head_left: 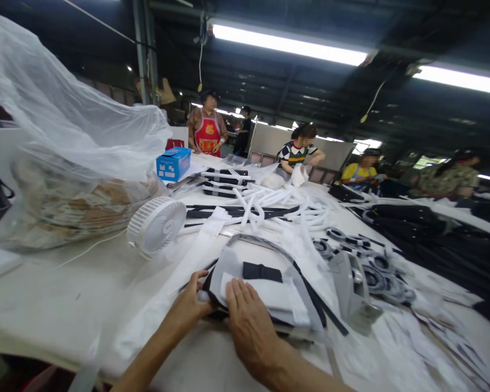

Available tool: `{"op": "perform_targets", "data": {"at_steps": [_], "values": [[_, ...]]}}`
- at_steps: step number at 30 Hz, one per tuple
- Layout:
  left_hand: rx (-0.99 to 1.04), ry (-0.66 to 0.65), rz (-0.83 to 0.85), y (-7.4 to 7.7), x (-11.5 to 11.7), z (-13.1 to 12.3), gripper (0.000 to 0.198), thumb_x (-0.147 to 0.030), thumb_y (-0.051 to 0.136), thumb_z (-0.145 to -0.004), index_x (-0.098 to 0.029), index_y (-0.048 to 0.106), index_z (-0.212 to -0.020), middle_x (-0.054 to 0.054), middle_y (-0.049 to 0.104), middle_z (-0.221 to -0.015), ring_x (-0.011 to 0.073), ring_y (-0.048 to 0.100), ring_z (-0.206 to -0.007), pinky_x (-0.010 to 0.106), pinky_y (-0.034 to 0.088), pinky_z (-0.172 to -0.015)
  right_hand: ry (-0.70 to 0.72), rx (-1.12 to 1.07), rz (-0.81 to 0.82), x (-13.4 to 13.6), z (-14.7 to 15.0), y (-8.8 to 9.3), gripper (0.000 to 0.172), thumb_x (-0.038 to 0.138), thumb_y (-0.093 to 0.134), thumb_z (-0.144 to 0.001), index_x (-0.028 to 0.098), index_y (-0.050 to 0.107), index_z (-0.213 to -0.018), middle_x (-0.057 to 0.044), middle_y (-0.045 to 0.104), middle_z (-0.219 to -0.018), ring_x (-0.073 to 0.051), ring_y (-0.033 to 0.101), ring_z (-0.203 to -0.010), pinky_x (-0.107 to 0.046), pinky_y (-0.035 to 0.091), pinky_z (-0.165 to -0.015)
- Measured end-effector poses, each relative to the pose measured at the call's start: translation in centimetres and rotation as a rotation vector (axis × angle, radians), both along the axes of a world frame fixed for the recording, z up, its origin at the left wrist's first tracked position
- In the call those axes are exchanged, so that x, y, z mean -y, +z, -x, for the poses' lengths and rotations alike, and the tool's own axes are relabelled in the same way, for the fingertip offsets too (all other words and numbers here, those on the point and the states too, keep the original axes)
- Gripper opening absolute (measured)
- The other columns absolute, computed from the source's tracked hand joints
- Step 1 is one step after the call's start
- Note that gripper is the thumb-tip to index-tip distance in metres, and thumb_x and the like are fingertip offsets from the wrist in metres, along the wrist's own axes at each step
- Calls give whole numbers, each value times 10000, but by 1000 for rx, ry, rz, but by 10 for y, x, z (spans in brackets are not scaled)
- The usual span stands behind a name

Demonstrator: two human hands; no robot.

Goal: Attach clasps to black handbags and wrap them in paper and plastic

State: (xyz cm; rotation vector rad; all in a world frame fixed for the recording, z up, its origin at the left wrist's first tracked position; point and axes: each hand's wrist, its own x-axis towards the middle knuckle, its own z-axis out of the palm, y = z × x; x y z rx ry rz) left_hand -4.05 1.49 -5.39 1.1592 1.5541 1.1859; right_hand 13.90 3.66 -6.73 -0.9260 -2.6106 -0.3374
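My left hand (pixel 193 305) pinches the edge of the fabric stack (pixel 278 296), which lies right of the fan (pixel 157 224) and nearer me; my right hand (pixel 249 324) rests flat on it, fingers spread. I judge it light, limp, slide-prone: best held by its edges

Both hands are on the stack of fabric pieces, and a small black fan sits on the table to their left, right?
The fan is white, not black; the head view shows it. Otherwise yes: left hand and right hand are on the stack of fabric pieces, fan on the table to their left.
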Motion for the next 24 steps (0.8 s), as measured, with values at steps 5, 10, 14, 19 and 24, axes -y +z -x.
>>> {"op": "perform_targets", "data": {"at_steps": [5, 10, 14, 19, 24], "values": [[234, 86, 53, -13, 11, -21, 704, -165, 754, -499, -174, 448, -1133, 66, 700, -928, 272, 694, -876, 362, 579, -738, -7, -87, -23, 12, -6, -18, 941, 489, 750, -680, -46, 407, -1374, -320, 454, -1379, -441, 447, -1275, -526, 418, -1050], [442, 202, 118, -18, 4, -31, 745, -168, 803, -425, -177, 515, -1112, 80, 722, -914, 263, 697, -759, 319, 571, -624, -52, -227, -230, 7, -5, -22, 542, 223, 539, -840, 48, 466, -1347, -209, 571, -1310, -318, 507, -1243, -438, 431, -1049], [472, 286, 184, -8, 3, -37, 732, -171, 775, -432, -169, 556, -1131, 77, 720, -894, 255, 680, -737, 288, 538, -568, -93, -232, -280, 6, -3, -14, 438, 67, 415, -857, 23, 511, -1282, -207, 598, -1255, -290, 530, -1205, -423, 438, -1031], [395, 205, 188, 6, 12, -41, 704, -192, 748, -530, -168, 527, -1197, 80, 689, -1015, 226, 663, -763, 276, 526, -574, -6, -147, -267, 5, -14, 0, 385, 52, 389, -887, 11, 532, -1243, -233, 620, -1196, -301, 576, -1129, -447, 480, -965], [-169, 147, -64, -1, 32, -38, 792, -207, 741, -611, -116, 425, -1331, 152, 627, -1181, 290, 616, -1067, 414, 538, -890, 50, -73, -230, 0, -23, 7, 361, 44, 423, -887, 11, 538, -1228, -228, 627, -1180, -293, 592, -1094, -431, 494, -948]]}}
